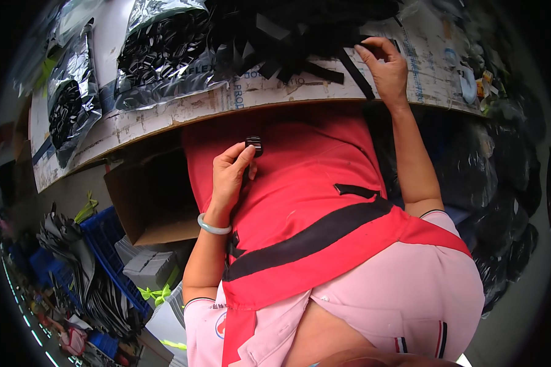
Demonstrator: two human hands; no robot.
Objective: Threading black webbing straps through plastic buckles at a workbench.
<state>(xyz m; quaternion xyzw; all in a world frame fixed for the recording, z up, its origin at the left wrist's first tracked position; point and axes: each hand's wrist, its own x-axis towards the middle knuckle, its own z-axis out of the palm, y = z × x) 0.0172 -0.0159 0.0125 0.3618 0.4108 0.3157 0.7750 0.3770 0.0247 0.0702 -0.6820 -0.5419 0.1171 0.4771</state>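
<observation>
Because I look down through the head camera, nearest to me is the person's pink shirt (364, 287), with a red apron (312, 153) tied over it and a black band (312, 241) slanting across the waist. On the left wrist sits a pale bracelet (214, 225). Beyond it, the left hand (228, 174) is raised in front of the apron, thumb and forefinger pinching a small black buckle (256, 144); the buckle is near the table's edge, on the person's side of it.

Farther out, I see the right hand (386, 67) reaching over the table (433, 79), which is faced with worn, printed white cardboard. Its thumb and forefinger are bent so that their tips nearly meet beside a black strap (356, 73); I cannot tell whether they grip anything. The strap slants down to the table's near edge, and a tangled heap of black straps (312, 37) lies to its left.

Left of the heap, I find a large clear bag (165, 52) full of small black pieces, then a smaller, part-filled bag (73, 110) at the table's left end. Lower down, under the table, stands an open cardboard box (165, 231), with a blue crate (111, 241) to its left.
</observation>
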